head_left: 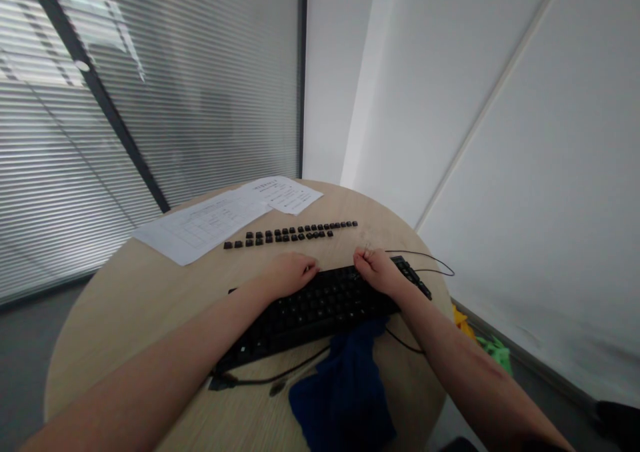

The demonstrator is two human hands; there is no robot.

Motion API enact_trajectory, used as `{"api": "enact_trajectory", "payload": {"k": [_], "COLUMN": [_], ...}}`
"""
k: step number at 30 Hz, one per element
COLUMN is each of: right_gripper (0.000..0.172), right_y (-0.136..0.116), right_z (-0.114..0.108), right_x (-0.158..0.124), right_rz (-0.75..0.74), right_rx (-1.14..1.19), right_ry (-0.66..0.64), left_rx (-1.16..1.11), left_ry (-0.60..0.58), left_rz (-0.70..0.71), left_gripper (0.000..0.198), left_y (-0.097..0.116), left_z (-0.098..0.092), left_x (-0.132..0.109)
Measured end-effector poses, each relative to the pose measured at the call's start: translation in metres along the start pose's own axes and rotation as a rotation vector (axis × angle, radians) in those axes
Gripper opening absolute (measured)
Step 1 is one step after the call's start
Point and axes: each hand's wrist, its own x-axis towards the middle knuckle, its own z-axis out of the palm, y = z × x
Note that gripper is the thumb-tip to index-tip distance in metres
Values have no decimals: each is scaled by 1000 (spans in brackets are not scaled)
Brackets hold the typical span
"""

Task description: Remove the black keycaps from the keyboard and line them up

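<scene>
The black rectangular plastic keyboard (320,305) is partly hidden by the bare left hand (293,273) and bare right hand (377,270), a thin pale wiry piece (367,247) at the right fingertips is too blurred to identify, the dark-blue cloth (345,399) is cut off at bottom, and print on the white paper sheets (200,225) is unreadably small.

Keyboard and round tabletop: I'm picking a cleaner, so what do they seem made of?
Keyboard: probably black plastic, mostly matte, given its dull, evenly dark, moulded look.
Tabletop: pale wood or wood-look laminate, low sheen; faint grain shows, but solid or printed can't be told.
</scene>
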Motion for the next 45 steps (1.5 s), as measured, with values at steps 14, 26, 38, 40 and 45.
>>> {"api": "enact_trajectory", "payload": {"k": [14,26,38,40,45], "right_gripper": [30,33,38,39,39], "right_y": [17,14,21,22,11], "right_z": [10,16,17,19,19], "right_x": [8,6,9,7,-2], "right_rz": [42,11,239,178,32], "right_rx": [3,4,512,485,313], "right_ry": [129,161,479,430,321], "left_rx": [20,31,24,22,-3], "left_ry": [-8,-14,10,44,150], "left_rz": [12,24,40,52,133], "left_gripper": [38,36,35,30,29], "left_y": [-1,0,-4,-2,14], "left_z": [-3,-7,-2,-2,-16], "left_x": [0,-3,-2,-3,-10]}}
